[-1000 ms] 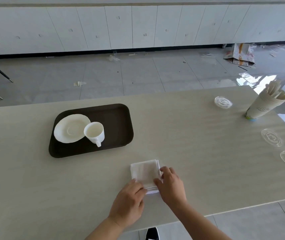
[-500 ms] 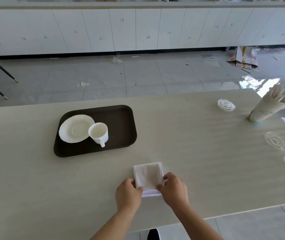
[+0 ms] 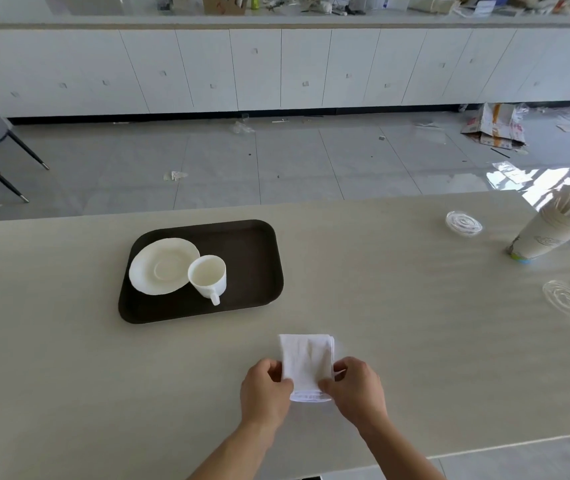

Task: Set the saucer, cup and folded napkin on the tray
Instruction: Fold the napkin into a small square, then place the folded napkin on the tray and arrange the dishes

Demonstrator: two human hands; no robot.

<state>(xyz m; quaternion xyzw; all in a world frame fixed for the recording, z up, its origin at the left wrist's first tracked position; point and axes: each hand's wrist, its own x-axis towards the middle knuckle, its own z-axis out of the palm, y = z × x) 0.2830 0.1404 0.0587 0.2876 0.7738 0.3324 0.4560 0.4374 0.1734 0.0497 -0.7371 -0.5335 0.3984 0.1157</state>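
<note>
Folded napkin (image 3: 306, 365) lies w/ long axis running straight away from the hands (hemmed end nearest). Left hand (image 3: 265, 393) & right hand (image 3: 358, 391) pinch its near side edges — fingers curled shut on cloth.

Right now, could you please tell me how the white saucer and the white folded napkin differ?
The round white saucer lies on the dark brown tray; the square folded white napkin lies on the table. Nothing holds the saucer; left hand and right hand pinch the napkin. Both are white.

Bright, even daylight, glare pooling on the floor (image 3: 532, 178) at right (wide-angle bending at edges), shadows faint.
</note>
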